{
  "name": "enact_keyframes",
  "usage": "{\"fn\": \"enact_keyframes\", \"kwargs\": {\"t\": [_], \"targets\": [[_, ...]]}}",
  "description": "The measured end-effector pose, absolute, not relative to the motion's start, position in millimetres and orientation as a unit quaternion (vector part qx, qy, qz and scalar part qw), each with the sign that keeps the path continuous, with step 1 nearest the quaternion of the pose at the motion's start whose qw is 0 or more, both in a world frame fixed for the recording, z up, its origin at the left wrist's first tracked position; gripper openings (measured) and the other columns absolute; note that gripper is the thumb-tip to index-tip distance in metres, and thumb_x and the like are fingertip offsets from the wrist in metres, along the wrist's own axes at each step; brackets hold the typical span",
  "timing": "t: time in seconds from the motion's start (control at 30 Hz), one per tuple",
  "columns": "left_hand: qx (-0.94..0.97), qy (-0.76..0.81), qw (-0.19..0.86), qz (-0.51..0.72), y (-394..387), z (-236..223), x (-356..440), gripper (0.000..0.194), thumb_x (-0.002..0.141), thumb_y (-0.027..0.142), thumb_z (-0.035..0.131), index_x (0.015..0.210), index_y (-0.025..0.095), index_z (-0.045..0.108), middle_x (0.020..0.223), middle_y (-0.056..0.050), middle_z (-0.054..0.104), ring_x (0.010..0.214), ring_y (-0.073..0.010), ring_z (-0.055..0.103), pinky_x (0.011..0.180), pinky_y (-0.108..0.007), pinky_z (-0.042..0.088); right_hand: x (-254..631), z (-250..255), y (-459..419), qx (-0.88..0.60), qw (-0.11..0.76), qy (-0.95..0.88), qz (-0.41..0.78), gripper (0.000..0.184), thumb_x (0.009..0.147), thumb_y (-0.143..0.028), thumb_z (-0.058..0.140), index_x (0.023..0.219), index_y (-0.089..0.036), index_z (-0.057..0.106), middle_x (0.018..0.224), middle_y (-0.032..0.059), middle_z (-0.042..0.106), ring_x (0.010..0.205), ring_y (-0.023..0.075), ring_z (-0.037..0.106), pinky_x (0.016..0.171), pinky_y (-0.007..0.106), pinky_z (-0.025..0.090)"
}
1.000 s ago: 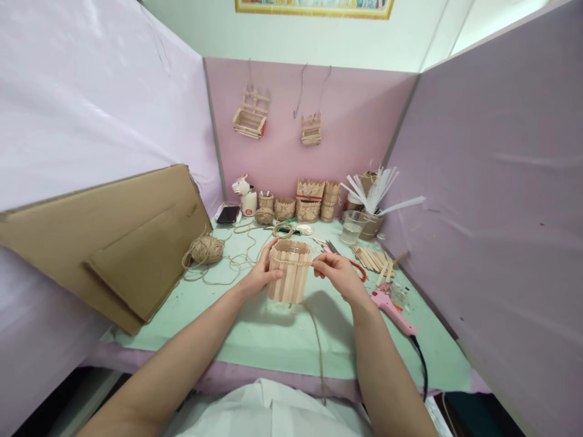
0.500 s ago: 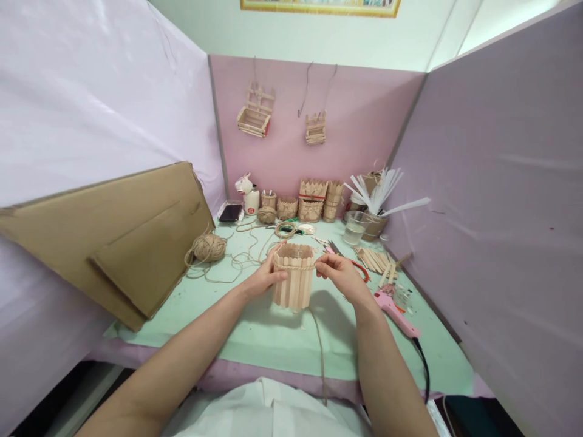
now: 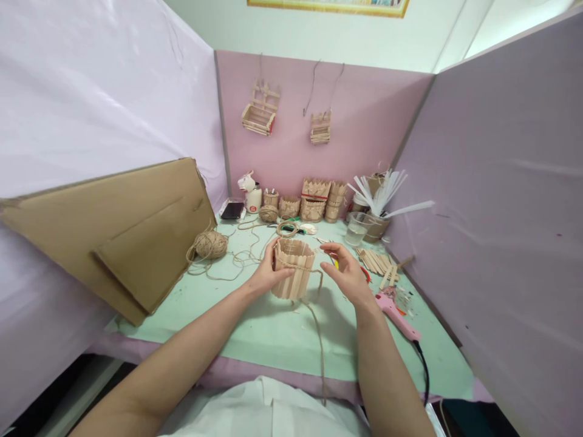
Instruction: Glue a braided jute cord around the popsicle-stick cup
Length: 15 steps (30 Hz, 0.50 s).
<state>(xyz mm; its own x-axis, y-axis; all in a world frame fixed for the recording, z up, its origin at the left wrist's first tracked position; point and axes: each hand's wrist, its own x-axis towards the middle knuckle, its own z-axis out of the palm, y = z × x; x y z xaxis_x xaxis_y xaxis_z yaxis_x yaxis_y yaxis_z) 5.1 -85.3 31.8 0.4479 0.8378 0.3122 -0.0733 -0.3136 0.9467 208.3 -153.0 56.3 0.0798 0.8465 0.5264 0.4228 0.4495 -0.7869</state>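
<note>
My left hand [image 3: 269, 273] grips the left side of a cup made of upright popsicle sticks [image 3: 296, 283], thumb across its front. The cup is tilted slightly and held just over the table. Around its upper part runs a jute twine [image 3: 300, 267], whose loose end sticks out to the right and droops. Beside the cup on the right, my right hand [image 3: 345, 273] has its fingers and thumb apart, with nothing between them. Another length of twine [image 3: 321, 346] trails from under the cup down over the table's front edge.
A pink glue gun [image 3: 397, 314] lies at the right, near loose popsicle sticks [image 3: 374, 261]. Behind are a plastic cup of liquid [image 3: 357, 230] and finished stick baskets [image 3: 314, 209]. A twine ball [image 3: 208, 244] and leaning cardboard [image 3: 150, 243] stand left.
My right hand has opened and let go of the twine, which now hangs loose beside the cup. The cup has tilted and lifted a little in my left hand.
</note>
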Motion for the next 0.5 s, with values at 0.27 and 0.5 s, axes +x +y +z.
{"fn": "enact_keyframes", "kwargs": {"t": [0.27,0.5], "targets": [[0.714,0.276,0.462,0.448,-82,21,7,0.103,0.061,0.036,0.078,0.143,0.021,0.017,0.146,-0.014,0.029,0.135,-0.0306,0.030,0.112,-0.046,0.024,180,67,-161,-0.446,0.435,-0.777,0.092,0.047,0.079,-0.033,0.065,0.122,-0.026,0.049,0.115,0.0082,0.060,0.112,0.0267,0.051,0.101,0.047,0.033],[0.737,0.279,0.436,0.434,-82,18,7,0.109,0.058,0.042,0.081,0.145,0.023,0.017,0.150,-0.014,0.023,0.138,-0.0321,0.024,0.113,-0.045,0.022,186,64,-158,-0.448,0.420,-0.776,0.142,0.049,0.083,-0.036,0.060,0.128,-0.027,0.044,0.105,0.0063,0.065,0.107,0.0243,0.057,0.108,0.052,0.023]]}}
